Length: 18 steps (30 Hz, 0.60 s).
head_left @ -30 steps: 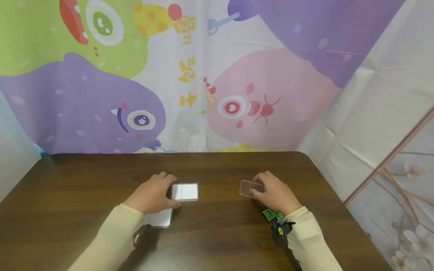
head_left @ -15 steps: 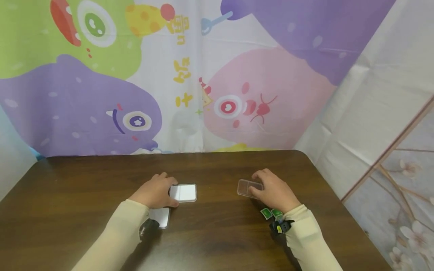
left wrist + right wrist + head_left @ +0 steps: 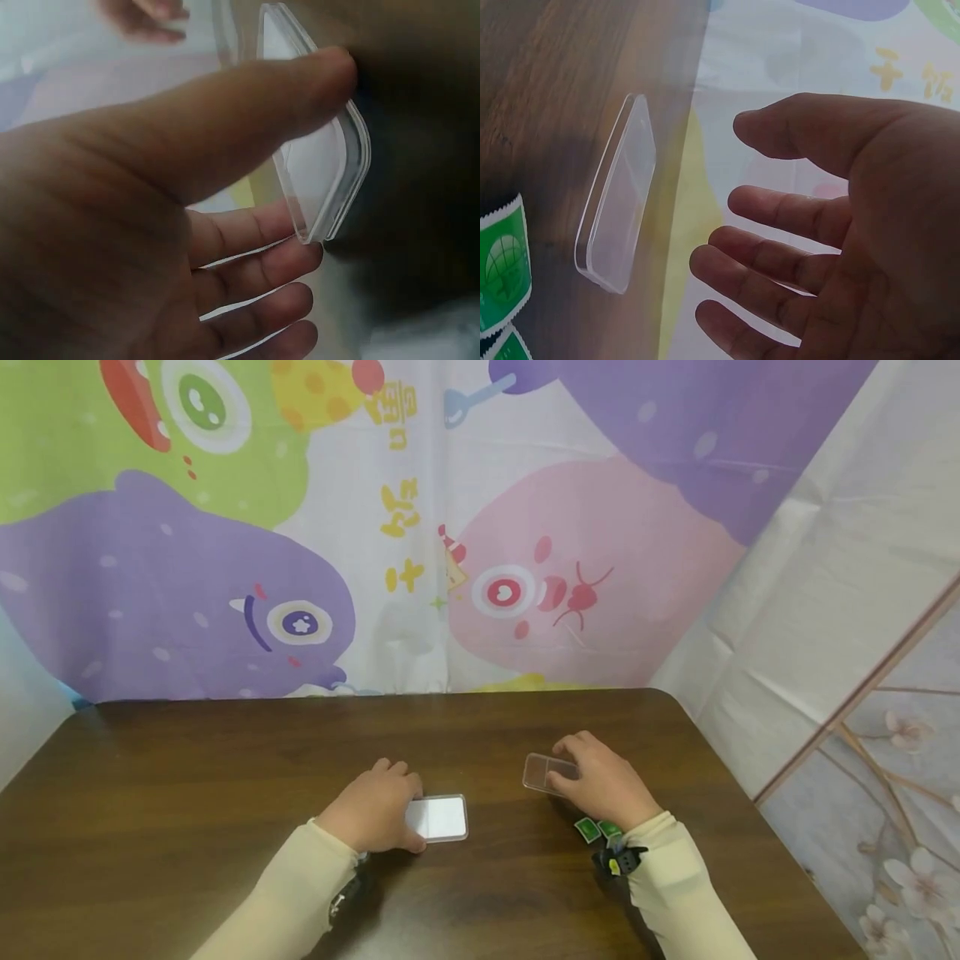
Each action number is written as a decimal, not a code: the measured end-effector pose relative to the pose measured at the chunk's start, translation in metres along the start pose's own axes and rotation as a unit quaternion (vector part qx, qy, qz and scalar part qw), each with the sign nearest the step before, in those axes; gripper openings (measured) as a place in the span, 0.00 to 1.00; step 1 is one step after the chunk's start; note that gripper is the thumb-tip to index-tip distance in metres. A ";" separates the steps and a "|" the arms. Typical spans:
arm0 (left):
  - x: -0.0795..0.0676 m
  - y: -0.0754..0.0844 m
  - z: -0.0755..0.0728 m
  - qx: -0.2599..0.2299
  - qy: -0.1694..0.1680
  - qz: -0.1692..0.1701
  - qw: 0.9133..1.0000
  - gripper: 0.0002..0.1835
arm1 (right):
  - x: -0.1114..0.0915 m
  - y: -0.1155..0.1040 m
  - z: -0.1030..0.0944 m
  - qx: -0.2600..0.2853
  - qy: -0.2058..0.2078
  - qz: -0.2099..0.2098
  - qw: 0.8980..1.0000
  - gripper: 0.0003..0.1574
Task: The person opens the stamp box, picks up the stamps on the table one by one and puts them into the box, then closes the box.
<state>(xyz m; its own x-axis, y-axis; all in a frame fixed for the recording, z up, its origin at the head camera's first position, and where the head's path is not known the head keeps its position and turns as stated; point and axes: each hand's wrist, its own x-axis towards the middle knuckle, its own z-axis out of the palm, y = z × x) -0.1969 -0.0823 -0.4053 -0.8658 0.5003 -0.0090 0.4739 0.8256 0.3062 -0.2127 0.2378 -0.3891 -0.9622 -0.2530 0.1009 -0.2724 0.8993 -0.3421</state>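
Observation:
My left hand (image 3: 375, 807) grips a flat clear plastic case (image 3: 447, 818) with a white inside, on the left-middle of the table. In the left wrist view, the thumb lies across the case (image 3: 313, 169) and fingertips meet its far edge. My right hand (image 3: 609, 782) hovers by a flat clear case (image 3: 536, 772), which looks see-through. The right wrist view shows a gap between its loosely bent fingers and that case (image 3: 619, 199).
Small green packets (image 3: 587, 831) with serrated edges lie under the right wrist; one green packet (image 3: 504, 266) shows larger in the right wrist view. The brown wooden table (image 3: 225, 760) ends at a cartoon-printed cloth (image 3: 405, 643) behind.
My left hand has moved right and toward me, with the white-filled case moving along. A second white case under the left wrist has dropped out of sight. My right hand stays nearly still.

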 end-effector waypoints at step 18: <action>-0.017 0.026 0.007 -0.027 -0.021 0.004 0.999 0.33 | -0.004 -0.038 0.018 -0.020 -0.028 -0.099 0.995 0.22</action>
<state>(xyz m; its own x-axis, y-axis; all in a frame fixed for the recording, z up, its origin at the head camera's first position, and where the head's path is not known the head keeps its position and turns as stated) -0.1684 -0.0671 -0.4042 -0.8540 0.5182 -0.0459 0.4706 0.8071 0.3567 -0.1980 0.1982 -0.3929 -0.8891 -0.4441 0.1104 -0.4565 0.8436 -0.2828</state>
